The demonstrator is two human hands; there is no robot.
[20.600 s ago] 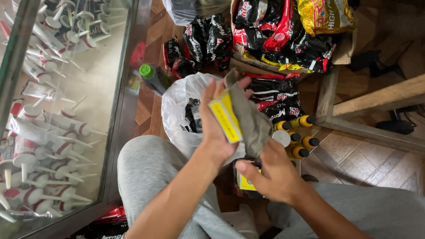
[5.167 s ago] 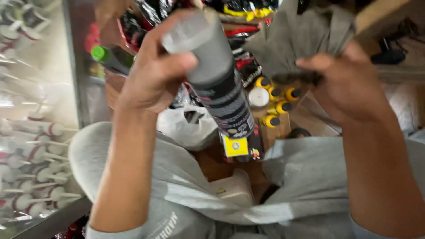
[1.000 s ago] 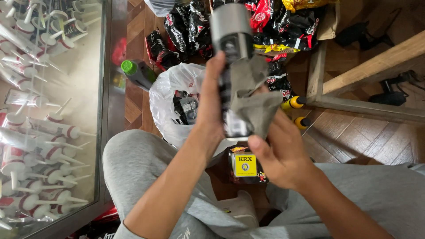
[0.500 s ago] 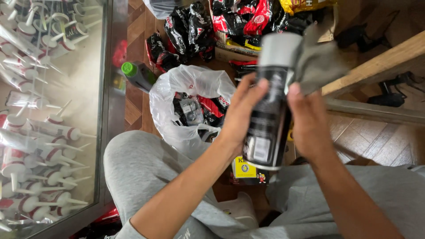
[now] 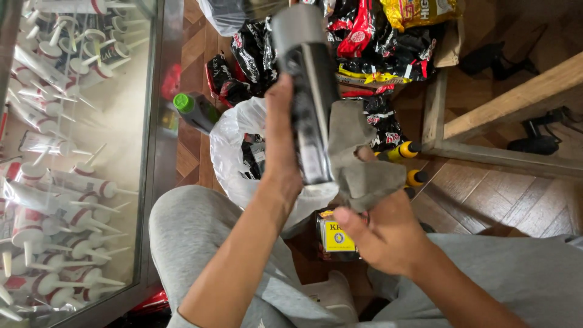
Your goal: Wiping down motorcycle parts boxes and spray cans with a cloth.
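One grey spray can (image 5: 306, 91) up in the air, one grey rag (image 5: 358, 164) beside it, two hands on the job: left (image 5: 282, 152) on the can, right (image 5: 379, 234) on the rag. One white plastic bag (image 5: 234, 152) on the floor between the knees. Two yellow-capped bottles (image 5: 408, 149) showing by the wooden frame (image 5: 486, 121), one green-capped bottle (image 5: 194, 110) by the glass. One yellow-labelled tin (image 5: 337, 237) under the right hand. Black and red packets (image 5: 370, 30) up top, too piled to count; white tubes (image 5: 61, 182) behind the glass, dozens, too many to count
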